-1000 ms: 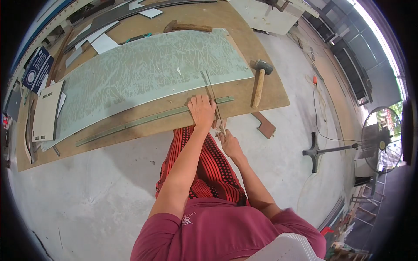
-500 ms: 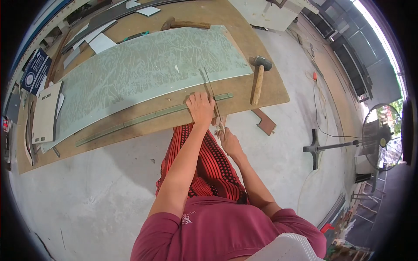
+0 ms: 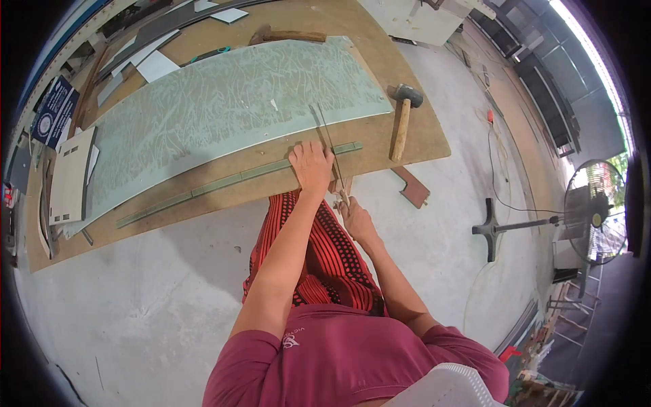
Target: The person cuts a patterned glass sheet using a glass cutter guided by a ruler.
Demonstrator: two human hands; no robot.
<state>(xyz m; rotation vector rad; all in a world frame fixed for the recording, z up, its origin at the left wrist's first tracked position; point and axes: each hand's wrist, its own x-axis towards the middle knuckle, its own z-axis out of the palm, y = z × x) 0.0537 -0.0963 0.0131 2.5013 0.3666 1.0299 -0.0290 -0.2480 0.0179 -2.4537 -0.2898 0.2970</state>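
My left hand (image 3: 312, 167) presses down over a long thin green strip (image 3: 224, 183), fingers bent across it near its right end. The strip lies along the near edge of the brown worktable (image 3: 271, 144). In my right hand (image 3: 357, 220), just off the table edge, is the handle of a handsaw (image 3: 326, 129). Its narrow blade crosses the strip just right of my left fingers and points away from me. The blade's far end reaches over a large pale green patterned sheet (image 3: 224, 88). My left hand partly hides the strip.
A mallet (image 3: 401, 129) lies at the table's right end, and a wooden-handled hammer (image 3: 291, 36) behind the sheet. White offcuts (image 3: 157, 68) lie at the back left, a pale panel (image 3: 71, 176) at the left. On the floor are a brown piece (image 3: 411, 188) and a standing fan (image 3: 597, 211).
The view has shifted very slightly. Both hands, the handsaw and the green strip stay in nearly the same places.
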